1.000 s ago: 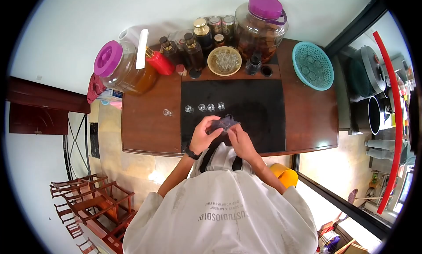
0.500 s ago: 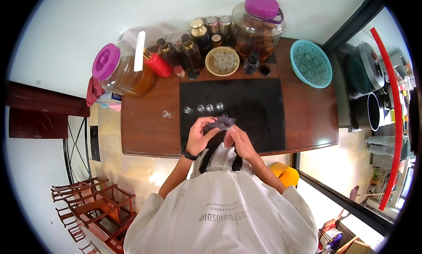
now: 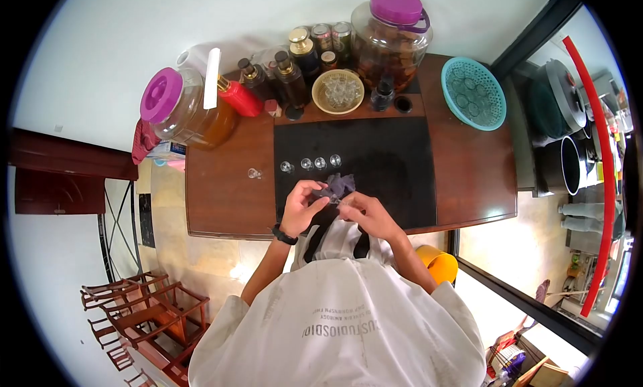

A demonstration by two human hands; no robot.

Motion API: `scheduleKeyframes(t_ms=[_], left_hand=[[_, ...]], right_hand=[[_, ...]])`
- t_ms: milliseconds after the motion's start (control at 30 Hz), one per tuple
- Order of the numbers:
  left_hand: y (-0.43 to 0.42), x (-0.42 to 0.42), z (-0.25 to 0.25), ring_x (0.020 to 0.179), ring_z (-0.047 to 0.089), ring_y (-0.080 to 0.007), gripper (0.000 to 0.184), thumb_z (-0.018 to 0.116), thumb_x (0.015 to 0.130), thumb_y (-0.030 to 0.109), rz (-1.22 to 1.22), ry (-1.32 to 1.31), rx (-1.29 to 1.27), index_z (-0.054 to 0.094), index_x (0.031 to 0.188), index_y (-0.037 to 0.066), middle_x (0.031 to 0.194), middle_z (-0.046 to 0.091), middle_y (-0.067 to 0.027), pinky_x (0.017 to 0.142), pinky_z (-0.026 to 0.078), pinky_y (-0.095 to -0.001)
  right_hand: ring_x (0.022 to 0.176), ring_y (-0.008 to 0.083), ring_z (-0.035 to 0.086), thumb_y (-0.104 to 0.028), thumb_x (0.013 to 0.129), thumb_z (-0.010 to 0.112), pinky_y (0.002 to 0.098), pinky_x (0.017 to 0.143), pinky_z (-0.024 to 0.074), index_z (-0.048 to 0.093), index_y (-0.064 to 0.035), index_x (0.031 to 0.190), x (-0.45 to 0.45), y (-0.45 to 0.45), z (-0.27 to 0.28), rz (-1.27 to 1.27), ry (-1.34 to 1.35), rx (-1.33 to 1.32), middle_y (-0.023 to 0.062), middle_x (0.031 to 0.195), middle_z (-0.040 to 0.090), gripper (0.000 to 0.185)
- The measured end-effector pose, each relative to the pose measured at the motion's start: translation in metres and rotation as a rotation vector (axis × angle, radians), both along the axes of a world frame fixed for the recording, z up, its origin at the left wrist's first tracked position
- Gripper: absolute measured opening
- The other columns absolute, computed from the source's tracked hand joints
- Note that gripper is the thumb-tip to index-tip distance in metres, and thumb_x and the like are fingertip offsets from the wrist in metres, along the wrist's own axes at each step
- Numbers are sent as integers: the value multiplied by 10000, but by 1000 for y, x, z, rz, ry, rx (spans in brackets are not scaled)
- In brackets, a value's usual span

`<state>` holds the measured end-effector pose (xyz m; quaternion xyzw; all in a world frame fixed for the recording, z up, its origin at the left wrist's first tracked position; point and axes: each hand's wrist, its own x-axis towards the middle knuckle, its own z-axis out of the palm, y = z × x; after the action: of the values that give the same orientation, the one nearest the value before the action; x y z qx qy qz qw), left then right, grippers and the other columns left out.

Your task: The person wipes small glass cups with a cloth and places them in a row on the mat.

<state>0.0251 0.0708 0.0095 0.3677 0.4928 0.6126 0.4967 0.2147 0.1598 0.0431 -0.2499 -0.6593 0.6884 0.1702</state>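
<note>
Head camera had the purple-grey cloth bunched just nearside of the glass row — the left hand gripped it, half-curled, while the right hand, nearly closed, met its near edge, exact hold unclear.

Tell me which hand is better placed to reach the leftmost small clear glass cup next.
Left, probably: the left hand is nearer that cup, with the right hand farther across. Both are at the crumpled purple-grey cloth.

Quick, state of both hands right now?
Left hand: closed, holding the purple-grey cloth.
Right hand: fingers closed at the cloth's lower edge; what they pinch is too small to tell.
</note>
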Motion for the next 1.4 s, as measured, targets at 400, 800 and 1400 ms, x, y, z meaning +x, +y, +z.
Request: scheduleKeyframes(t_ms=[400,800,1400], left_hand=[[4,1,7,973,553,-126,333,682,795,-18,-20,111,-64,484,1058,31,1101,569,-92,841,449,-257],[6,3,8,988,547,-136,313,671,801,-21,-51,113,-73,485,1046,35,1104,563,-99,860,439,-263],[5,4,-2,938,553,-111,283,684,799,7,8,98,-67,519,1027,30,1104,565,-81,803,450,-244]], right_hand=[[753,111,595,-158,901,595,243,726,486,563,16,938,2,-3,1,-61,-105,89,66,823,633,181],[753,100,582,-117,842,675,233,696,483,545,0,924,4,5,-6,-122,-34,-41,54,828,623,193],[675,86,557,-163,842,677,249,626,470,537,11,922,0,-4,-10,-132,-55,136,52,758,612,237]])
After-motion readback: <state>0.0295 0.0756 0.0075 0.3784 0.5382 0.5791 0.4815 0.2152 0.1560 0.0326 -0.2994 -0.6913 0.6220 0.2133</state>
